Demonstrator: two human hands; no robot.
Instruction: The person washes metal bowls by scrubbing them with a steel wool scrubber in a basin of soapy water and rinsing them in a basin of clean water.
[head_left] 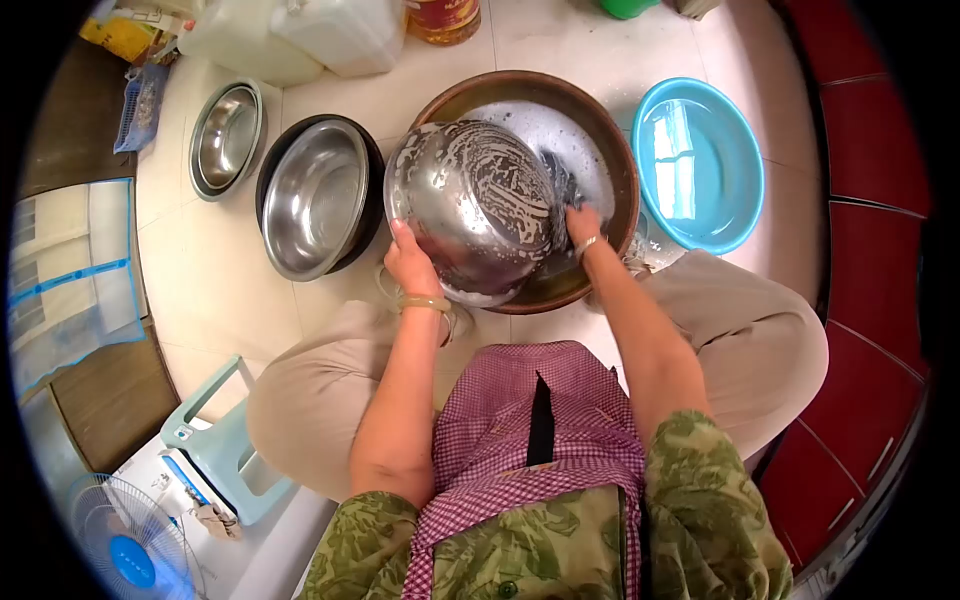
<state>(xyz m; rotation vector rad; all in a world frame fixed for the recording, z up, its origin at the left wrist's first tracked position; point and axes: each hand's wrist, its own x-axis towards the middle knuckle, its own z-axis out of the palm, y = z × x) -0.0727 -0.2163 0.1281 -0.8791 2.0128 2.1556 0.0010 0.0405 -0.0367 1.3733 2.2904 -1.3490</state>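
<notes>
A large metal bowl [470,200], its outer bottom streaked with white suds, is tilted over a wide brown-rimmed basin [622,180] with soapy water inside. My left hand [411,262] grips the bowl at its lower left edge, thumb on the outside. On the bowl's right side, my right hand [583,224] is closed on a dark scrubber [560,190], which is pressed near the metal and partly hidden by the bowl. Both hands are above the basin.
A blue basin of water [745,165] stands at the right. Metal bowls [315,200] and a smaller nested set [228,138] are on the left. Plastic jugs [345,35] and an oil bottle [443,18] stand behind. Red cabinets [870,260] line the right.
</notes>
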